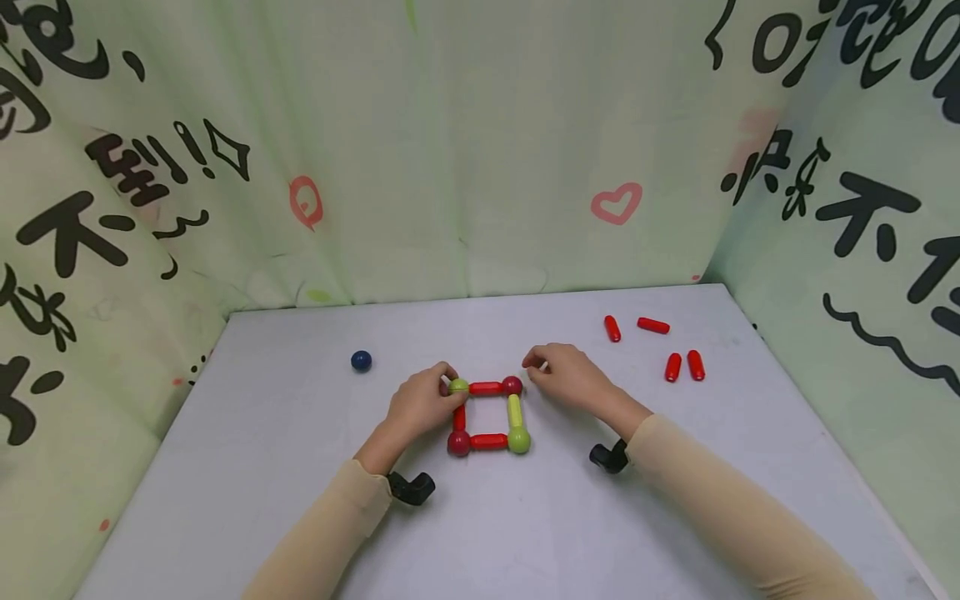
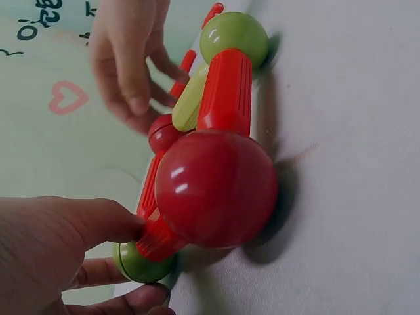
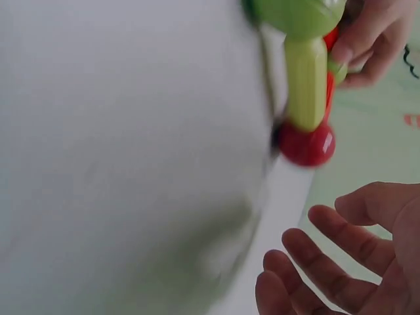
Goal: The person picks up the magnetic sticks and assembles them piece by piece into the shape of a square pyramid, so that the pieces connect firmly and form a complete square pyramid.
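A square of rods and balls lies in the middle of the table. Its corners are a green ball (image 1: 459,386) far left, a dark red ball (image 1: 512,385) far right, a red ball (image 1: 459,443) near left and a bigger-looking green ball (image 1: 519,440) near right. Red rods (image 1: 490,442) form three sides; a yellow-green rod (image 1: 514,411) forms the right one. My left hand (image 1: 420,404) pinches the far left green ball between thumb and fingers, the thumb by the left red rod (image 2: 157,239). Just right of the far red ball, my right hand (image 3: 354,256) hovers with loosely bent fingers, holding nothing.
A dark blue ball (image 1: 362,361) sits at the back left of the white table (image 1: 225,500). Several loose red rods (image 1: 653,325) lie at the back right. Printed pale green curtains (image 1: 465,167) stand around the table's back and sides.
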Motion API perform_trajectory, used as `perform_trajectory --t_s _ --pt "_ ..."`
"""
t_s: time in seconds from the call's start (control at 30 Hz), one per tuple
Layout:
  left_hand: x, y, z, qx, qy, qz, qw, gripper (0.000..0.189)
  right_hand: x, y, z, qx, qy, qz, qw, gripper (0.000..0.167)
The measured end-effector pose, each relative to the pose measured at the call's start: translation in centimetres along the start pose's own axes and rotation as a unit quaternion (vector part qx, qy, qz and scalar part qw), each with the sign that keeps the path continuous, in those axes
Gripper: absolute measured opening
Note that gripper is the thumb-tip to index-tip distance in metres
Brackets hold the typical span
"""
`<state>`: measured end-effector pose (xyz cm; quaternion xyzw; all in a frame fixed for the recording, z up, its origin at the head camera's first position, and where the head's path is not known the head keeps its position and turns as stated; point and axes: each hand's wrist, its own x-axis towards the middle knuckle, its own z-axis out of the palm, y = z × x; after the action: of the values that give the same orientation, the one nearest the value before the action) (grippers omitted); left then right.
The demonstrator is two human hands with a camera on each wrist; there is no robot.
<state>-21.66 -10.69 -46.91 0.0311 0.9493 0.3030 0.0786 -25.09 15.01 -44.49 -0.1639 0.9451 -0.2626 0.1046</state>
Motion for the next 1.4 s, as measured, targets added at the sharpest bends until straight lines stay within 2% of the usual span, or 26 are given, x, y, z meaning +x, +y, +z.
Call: perform_trajectory --t_s 0.2,0.43,0.6,0.77,0.9,1.03,1.23,1.4 --pt "0.0 -0.4 -0.1 -0.01 0.001 -0.014 0.9999 0.033 -2.1 3.8 -3.0 -0.071 0.037 0.055 0.9953 0.03" --pt "0.0 -0.8 -0.5 -0.031 -0.012 -0.003 0.9994 0.035 -5.4 8.4 -6.2 -0.132 0.061 0.136 0.9801 0.044" --pt "0.1 -1.1 -0.8 -0.048 -0.023 0.015 0.9985 0.033 -7.4 11.5 -7.2 -0.136 0.079 0.166 0.9736 0.046" --pt "0.0 -1.4 -0.9 -0.047 -0.021 0.031 0.9982 0.03 -7.2 13.0 -6.8 -0.125 0.069 0.168 0.9755 0.048" --pt "-0.1 -1.3 -0.9 -0.045 -0.021 0.027 0.9984 0.03 -6.4 12.8 -6.1 -0.103 0.065 0.152 0.9809 0.041" --pt "-0.2 -1.4 -1.0 -0.045 -0.021 0.026 0.9984 0.03 -5.7 11.6 -5.5 -0.071 0.057 0.144 0.9854 0.038" --pt "-0.1 -1.2 -1.0 -0.044 -0.018 0.021 0.9986 0.03 -5.2 9.0 -4.6 0.001 0.028 0.148 0.9886 0.051" --pt "-0.1 -1.2 -0.9 -0.041 -0.016 0.011 0.999 0.03 -5.3 6.5 -3.4 0.055 0.005 0.12 0.9912 0.042"
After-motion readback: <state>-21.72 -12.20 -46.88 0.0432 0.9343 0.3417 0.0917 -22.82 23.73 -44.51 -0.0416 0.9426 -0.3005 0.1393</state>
